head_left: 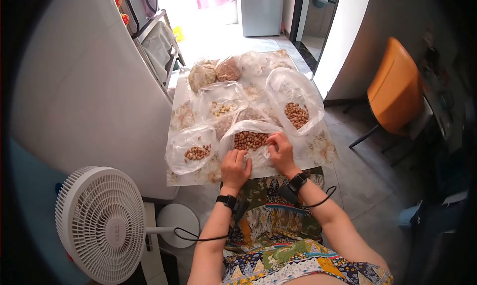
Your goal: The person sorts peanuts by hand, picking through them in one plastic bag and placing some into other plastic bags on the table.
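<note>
A white fan (117,235) stands left, an orange chair (395,88) right.

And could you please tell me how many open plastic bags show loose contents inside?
4: the middle bag at the left hand and right hand, the left-front bag, the pale-filled bag beyond it, and the rightmost bag. More may be hidden behind these.

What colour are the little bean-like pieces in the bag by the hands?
The bean-like pieces are reddish brown, seen best in the head view.
</note>
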`<action>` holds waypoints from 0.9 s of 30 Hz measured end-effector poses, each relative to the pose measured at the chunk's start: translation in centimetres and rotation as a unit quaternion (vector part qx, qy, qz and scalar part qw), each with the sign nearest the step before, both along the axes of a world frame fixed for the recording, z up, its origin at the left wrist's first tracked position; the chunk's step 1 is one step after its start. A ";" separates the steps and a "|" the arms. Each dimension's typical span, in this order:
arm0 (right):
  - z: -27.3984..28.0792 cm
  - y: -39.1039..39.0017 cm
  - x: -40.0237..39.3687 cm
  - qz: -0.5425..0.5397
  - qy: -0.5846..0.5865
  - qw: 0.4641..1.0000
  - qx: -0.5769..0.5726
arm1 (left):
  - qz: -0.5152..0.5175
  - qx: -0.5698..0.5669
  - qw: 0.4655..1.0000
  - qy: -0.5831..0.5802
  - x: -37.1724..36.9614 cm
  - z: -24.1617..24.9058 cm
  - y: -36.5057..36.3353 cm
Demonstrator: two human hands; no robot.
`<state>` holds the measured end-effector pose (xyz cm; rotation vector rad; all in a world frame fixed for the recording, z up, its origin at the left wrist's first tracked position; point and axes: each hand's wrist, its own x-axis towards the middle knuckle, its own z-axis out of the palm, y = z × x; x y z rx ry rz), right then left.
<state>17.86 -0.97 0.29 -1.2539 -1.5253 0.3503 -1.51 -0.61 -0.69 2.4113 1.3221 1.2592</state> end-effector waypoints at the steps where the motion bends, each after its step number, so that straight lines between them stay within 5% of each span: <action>1: -0.2 -0.1 0.2 -0.013 0.021 1.000 -0.010 | -0.001 -0.002 1.000 0.000 0.0 0.0 0.0; 11: -1.5 -0.8 1.2 -0.026 -0.128 0.990 0.051 | 0.002 0.000 1.000 0.005 -0.1 0.1 0.0; 27: -0.5 0.8 -0.6 0.062 -0.135 0.987 0.064 | -0.002 0.006 1.000 0.008 -0.1 0.1 0.0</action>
